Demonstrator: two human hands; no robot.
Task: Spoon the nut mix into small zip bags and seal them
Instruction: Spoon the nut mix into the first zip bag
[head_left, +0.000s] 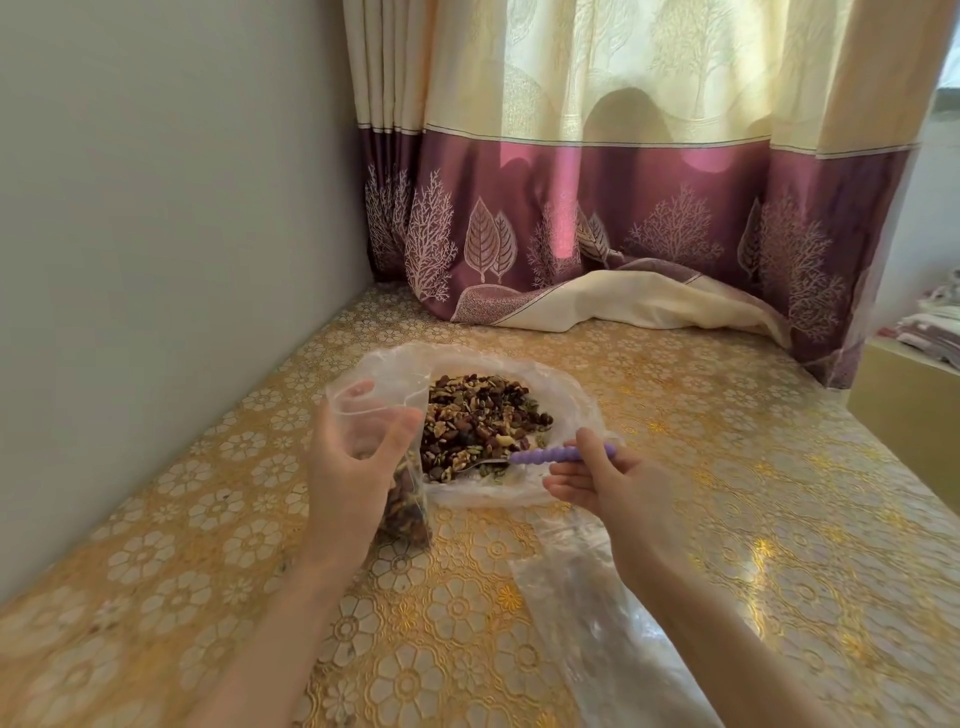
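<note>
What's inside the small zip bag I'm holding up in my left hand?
The small zip bag holds nut mix at the bottom; its upper part looks empty. The left hand grips it and covers part of the contents, so the fill level is unclear.

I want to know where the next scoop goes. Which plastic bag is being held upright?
The small zip bag gripped by the left hand, partly filled with nuts. The big bag of nut mix lies spread open; another clear bag lies flat nearer the person.
</note>
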